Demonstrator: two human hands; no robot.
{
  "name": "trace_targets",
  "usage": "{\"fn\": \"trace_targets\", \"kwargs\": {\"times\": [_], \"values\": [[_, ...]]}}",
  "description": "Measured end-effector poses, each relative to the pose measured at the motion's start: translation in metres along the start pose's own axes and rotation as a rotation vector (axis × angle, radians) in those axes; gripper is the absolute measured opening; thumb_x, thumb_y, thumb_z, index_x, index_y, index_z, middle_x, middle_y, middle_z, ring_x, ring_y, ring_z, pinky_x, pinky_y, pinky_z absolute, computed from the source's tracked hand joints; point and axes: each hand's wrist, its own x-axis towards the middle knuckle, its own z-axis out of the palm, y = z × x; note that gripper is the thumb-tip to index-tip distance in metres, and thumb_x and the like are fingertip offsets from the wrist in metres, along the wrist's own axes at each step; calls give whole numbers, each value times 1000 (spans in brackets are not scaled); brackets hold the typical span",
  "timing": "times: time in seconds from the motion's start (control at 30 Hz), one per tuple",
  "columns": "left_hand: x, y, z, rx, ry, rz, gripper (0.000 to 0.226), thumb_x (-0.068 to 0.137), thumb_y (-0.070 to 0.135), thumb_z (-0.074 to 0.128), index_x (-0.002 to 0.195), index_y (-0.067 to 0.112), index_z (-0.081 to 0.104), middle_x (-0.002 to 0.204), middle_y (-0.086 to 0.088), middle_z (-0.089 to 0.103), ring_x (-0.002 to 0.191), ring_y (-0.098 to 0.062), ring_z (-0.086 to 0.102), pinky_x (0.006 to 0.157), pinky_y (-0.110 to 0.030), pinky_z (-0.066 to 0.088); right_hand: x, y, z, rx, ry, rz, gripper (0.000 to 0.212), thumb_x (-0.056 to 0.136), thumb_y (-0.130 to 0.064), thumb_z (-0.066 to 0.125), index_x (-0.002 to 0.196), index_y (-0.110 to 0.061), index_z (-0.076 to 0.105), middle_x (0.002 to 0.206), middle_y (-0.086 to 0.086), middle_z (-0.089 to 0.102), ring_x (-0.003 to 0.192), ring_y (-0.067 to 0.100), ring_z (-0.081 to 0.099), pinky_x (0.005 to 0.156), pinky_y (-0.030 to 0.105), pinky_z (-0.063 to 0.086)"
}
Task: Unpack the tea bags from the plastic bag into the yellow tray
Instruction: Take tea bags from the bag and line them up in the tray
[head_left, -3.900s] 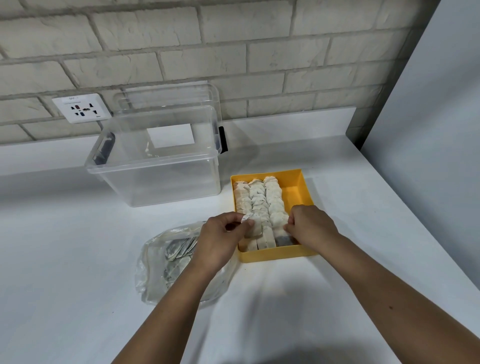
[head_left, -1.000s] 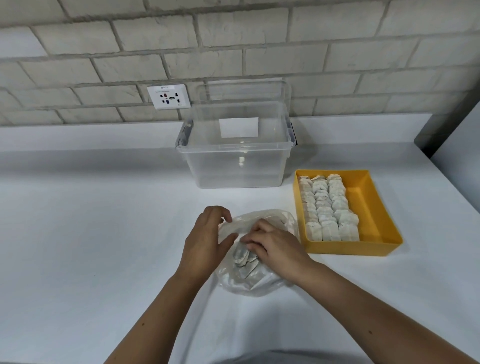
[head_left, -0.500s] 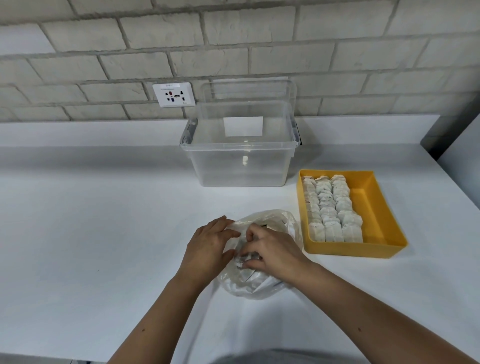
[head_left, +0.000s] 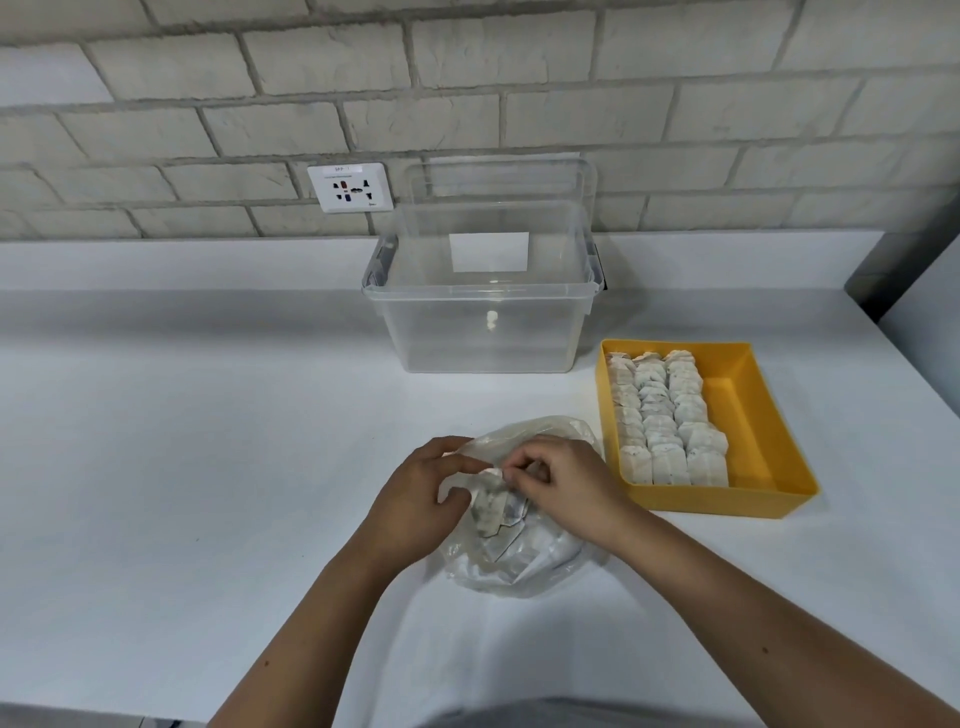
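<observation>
Now the person is lifting one tea bag (head_left: 488, 506) out of the plastic bag (head_left: 519, 566). To do it well, I think the left hand (head_left: 415, 493) should hold the mouth wide and press it down on the table (head_left: 208, 467), so that only one comes up. The right hand (head_left: 566, 483) has thumb and forefinger closed in a small pinch on the top edge of this tea bag. Just left of the pinch, the left hand grips the plastic rim with curled fingers. The yellow tray (head_left: 743, 410), partly filled, lies near on the right of the pinch.
</observation>
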Motion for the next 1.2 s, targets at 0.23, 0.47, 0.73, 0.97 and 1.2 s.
{"fn": "trace_targets", "kwargs": {"times": [0.23,0.47,0.73,0.97,1.2], "values": [[-2,1,5,-101,177,-44,8,90,30,72,90,22,73,119,19,62,111,0,58,89,-5,37,-5,-7,1,193,9,103,13,91,-30,65,86,-22,74,70,-18,65,63,-3,58,64,19,45],[-6,4,-4,-97,260,-84,9,88,25,74,87,32,69,96,17,64,87,2,57,66,-7,39,-16,-4,13,-251,-174,-45,23,77,-40,73,99,-35,72,97,-14,57,88,4,57,68,18,37],[-9,9,-10,-345,301,-213,13,91,34,70,80,33,76,89,17,71,78,-4,60,67,-13,43,-16,-9,13,-180,-99,-112,13,80,-43,73,88,-33,77,87,-10,58,83,5,57,74,26,41],[-11,26,-9,-412,321,-171,12,91,22,72,84,25,81,85,15,75,79,-3,66,68,-11,46,-9,-25,-37,440,-241,82,7,80,-17,78,86,-13,77,88,1,74,82,13,68,81,27,53],[-9,39,-11,-550,229,-226,19,95,14,64,82,16,78,75,6,77,73,-3,71,73,-16,53,-4,-26,-36,599,-33,246,7,85,-17,73,89,-11,75,68,-10,67,55,-3,53,58,12,43]]}}
